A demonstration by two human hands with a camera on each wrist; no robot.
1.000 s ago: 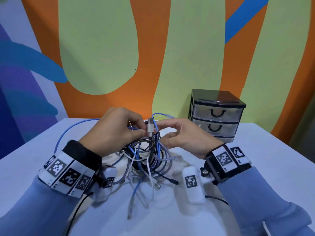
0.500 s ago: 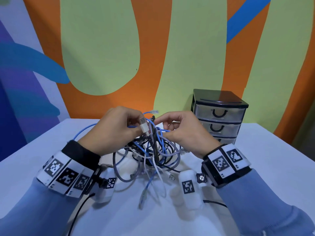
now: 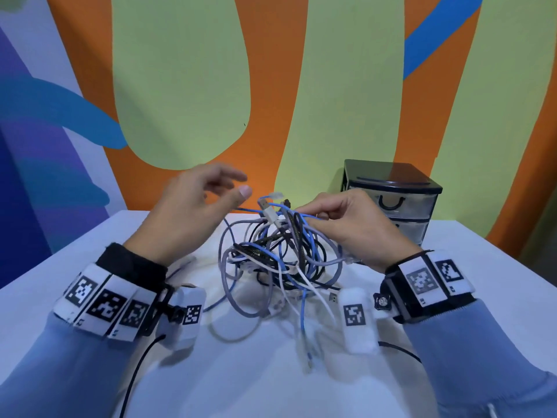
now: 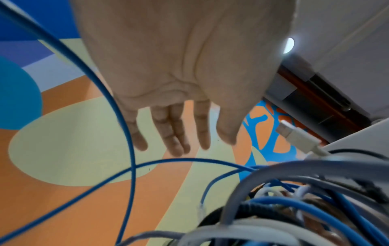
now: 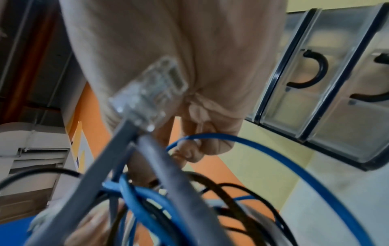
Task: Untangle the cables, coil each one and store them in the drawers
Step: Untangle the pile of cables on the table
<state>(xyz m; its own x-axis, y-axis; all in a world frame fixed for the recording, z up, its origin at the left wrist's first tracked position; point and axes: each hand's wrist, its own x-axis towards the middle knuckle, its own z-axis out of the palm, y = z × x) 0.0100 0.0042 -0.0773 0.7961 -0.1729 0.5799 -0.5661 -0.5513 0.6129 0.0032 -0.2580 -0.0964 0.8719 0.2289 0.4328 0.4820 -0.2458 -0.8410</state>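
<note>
Hands work a cable tangle (image 3: 280,260) on a white table (image 3: 482,297). Right hand (image 3: 358,227) pinches it aloft by a blue cable (image 5: 263,146); left hand (image 3: 193,212) hovers, fingers spread. Untangling stage: next, probably pull one plug free. Drawers (image 3: 394,200) stand shut behind.

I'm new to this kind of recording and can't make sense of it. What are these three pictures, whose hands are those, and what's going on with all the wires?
No machine here: a person wears one camera on the head and one on each wrist. The head view looks down at a white table with a cable tangle and a small drawer unit, drawers closed. The right hand pinches a blue cable at the top of the tangle; its wrist view shows that up close. The left hand is open, holding nothing, as its wrist view confirms. The checkered wristbands are markers.
</note>
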